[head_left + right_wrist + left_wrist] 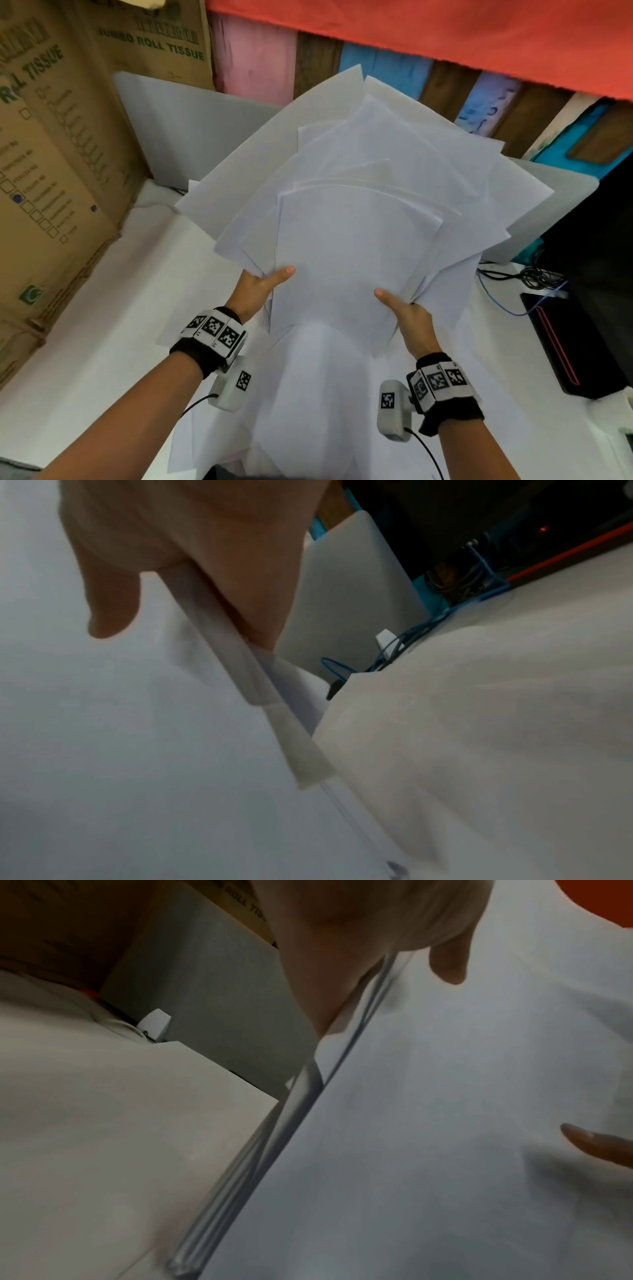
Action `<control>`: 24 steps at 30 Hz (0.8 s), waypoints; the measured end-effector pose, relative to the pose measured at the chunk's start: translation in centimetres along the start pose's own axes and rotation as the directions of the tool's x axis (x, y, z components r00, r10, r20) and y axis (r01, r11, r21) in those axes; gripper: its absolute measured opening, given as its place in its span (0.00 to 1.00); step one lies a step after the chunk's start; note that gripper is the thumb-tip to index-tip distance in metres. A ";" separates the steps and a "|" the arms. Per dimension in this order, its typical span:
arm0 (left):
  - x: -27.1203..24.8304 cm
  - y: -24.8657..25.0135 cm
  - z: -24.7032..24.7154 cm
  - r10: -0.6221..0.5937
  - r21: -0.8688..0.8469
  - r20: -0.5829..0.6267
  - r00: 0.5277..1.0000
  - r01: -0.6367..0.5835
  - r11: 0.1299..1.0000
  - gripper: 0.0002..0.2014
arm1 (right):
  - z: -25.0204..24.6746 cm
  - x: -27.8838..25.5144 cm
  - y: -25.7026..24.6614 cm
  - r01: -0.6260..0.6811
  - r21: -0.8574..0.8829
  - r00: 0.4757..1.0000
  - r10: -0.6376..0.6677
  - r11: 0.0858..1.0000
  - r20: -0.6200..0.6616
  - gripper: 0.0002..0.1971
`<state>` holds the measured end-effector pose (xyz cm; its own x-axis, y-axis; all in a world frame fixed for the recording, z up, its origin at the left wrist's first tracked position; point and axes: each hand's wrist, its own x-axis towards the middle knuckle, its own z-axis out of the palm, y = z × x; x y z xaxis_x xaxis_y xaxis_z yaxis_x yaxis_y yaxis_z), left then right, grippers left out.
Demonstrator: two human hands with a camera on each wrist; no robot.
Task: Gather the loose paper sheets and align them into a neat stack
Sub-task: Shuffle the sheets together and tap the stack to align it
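Holding the paper sheets (356, 219) up off the white table (102, 342), fanned & skewed. Left hand (262, 286) & right hand (409, 317) each pinch a side edge, thumbs on top, other fingers hidden behind. Best: loosen grip, tap bottom edges on table. Long axis points away, top tilted fwd.

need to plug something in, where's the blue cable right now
In the head view the thin blue cable lies on the white table at the right, beside the black box with red stripes, right of the right hand.
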<state>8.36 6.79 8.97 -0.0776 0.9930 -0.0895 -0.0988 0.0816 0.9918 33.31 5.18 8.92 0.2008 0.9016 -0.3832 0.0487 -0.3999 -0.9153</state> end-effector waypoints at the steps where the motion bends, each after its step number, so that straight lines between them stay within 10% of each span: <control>1: -0.1 0.0 -0.2 0.005 -0.006 0.022 1.000 -0.005 1.000 0.13 | -0.2 0.0 0.0 -0.006 0.013 1.000 0.006 1.000 0.013 0.20; 8: 0.7 2.5 -1.0 0.051 -0.097 0.023 0.998 -0.049 0.994 0.22 | -1.3 0.8 -2.4 0.113 0.196 0.993 -0.105 0.974 -0.051 0.35; 12: 0.7 2.8 -0.9 0.075 -0.168 0.011 0.997 -0.073 0.983 0.30 | -0.6 0.4 -1.8 0.079 0.245 0.996 -0.089 0.966 0.030 0.23; 24: 0.8 1.7 -0.8 0.052 -0.020 -0.018 0.999 -0.052 0.998 0.16 | 0.4 0.6 -1.9 0.211 0.293 0.977 -0.199 0.932 -0.072 0.27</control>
<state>7.31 7.62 10.54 -0.1004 0.9942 -0.0399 -0.1146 0.0283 0.9930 33.00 6.57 10.35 0.2569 0.9488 -0.1840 -0.1993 -0.1343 -0.9707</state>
